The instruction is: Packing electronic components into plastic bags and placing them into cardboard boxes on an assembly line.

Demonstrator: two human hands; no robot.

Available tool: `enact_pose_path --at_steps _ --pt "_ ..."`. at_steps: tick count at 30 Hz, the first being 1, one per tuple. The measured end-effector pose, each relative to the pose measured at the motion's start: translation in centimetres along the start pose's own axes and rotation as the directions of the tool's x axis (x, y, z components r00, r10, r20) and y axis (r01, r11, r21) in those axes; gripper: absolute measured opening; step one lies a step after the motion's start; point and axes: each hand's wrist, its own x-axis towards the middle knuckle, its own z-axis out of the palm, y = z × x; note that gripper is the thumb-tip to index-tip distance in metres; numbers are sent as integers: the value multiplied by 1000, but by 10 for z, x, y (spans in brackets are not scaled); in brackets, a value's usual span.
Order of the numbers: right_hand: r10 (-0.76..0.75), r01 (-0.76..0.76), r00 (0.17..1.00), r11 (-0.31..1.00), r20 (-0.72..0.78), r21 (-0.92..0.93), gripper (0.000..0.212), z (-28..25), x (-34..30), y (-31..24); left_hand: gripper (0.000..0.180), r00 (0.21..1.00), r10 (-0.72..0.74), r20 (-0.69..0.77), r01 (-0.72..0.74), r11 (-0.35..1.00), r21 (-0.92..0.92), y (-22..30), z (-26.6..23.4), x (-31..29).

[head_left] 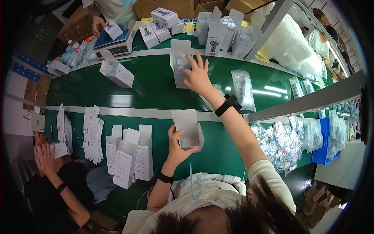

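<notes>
My left hand (179, 150) is wrapped round the lower side of a white carton (193, 134), its lid flap standing up and nothing inside that I can see. My right hand (198, 73) reaches over the green conveyor belt, its fingers spread at the mouth of another white carton (180, 81). A clear plastic-wrapped item (180, 63) sits in that second carton. Close to my right wrist, partly hidden by the forearm, lies a bubble-wrapped piece (208, 102). A larger bubble-wrap pouch (243, 90) rests on the belt to its right.
Several open cartons (143, 156) stand left of me beside flattened cartons (92, 132). Bagged parts (278, 140) are heaped at right, near a blue bin (322, 144). A co-worker's hand (46, 158) works at far left; another person's hand (98, 26) holds a box (113, 29) across the belt.
</notes>
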Motion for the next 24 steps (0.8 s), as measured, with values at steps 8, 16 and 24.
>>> enact_pose_path --at_steps 8,16,24 --pt "501 -531 730 844 465 -76 76 38 -109 29 82 995 82 -57 -86 994 -61 -3 -2 10" --pt "538 -222 829 567 -153 793 77 -48 -140 49 71 988 149 -41 -142 980 138 8 15 20" --pt "856 26 454 265 -248 964 62 -108 -141 -44 71 985 3 -174 -1 1000 8 20 55 13"
